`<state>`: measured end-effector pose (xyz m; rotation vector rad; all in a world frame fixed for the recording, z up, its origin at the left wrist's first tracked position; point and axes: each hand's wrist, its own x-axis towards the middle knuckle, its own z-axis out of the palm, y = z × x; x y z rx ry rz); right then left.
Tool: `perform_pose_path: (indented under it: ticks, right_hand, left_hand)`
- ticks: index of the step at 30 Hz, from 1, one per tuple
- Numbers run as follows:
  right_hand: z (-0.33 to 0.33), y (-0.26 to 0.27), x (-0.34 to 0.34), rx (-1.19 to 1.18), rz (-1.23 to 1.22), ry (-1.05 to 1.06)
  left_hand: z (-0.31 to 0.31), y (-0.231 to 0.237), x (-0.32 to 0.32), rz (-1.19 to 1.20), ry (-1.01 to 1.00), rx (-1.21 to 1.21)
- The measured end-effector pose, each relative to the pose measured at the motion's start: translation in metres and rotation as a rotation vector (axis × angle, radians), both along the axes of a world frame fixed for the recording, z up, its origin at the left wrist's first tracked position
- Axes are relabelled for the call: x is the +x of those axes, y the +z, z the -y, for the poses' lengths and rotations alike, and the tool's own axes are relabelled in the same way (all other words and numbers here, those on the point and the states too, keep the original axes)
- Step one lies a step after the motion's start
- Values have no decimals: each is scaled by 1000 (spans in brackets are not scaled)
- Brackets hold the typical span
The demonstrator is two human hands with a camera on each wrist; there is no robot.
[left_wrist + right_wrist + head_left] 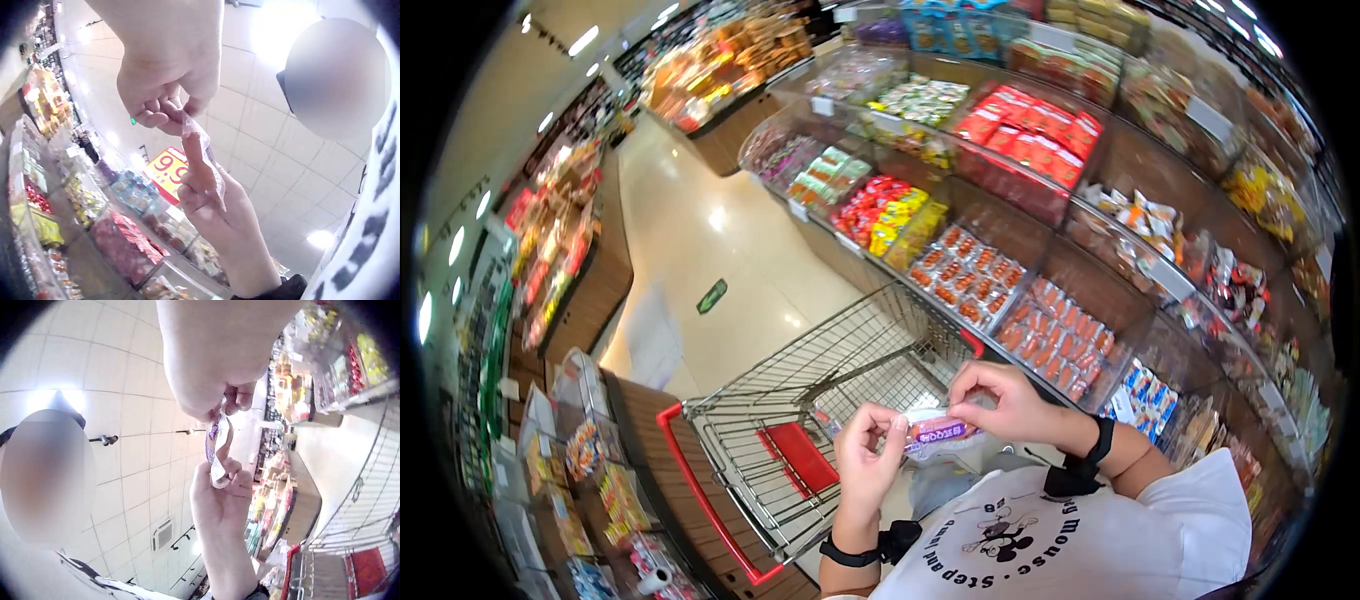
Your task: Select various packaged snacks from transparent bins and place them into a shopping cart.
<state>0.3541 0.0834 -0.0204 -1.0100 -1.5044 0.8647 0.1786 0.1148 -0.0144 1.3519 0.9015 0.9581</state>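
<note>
A small wrapped sausage (938, 432) in a clear packet with a purple label spans the gap between both hands, in front of the white shirt. My left hand (868, 455) pinches one end of the packet between thumb and fingers. At the other end, the right hand (1005, 400) grips the wrapper with curled fingers. The left wrist view shows the pinkish sausage (199, 156) through the plastic, the left hand (159, 94) above and the right hand (222, 206) below. In the right wrist view the packet (219, 445) appears nearly edge-on.
A wire shopping cart (800, 370) with a red handle (710, 500) stands just ahead and left. Clear bins of packaged snacks (1055, 340) rise along the right, and another snack shelf (590, 480) lies at lower left. Pale aisle floor (740, 240) stretches beyond the cart.
</note>
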Motion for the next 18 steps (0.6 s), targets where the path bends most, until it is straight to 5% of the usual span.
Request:
perform_pose_path:
  ticks: [9,18]
  right_hand:
    - [65,34,106,63,17,-47]
    - [92,24,157,-18,-194,-63]
  left_hand:
    - [55,23,107,303,-181,-50]
    - [71,29,170,292,-220,-87]
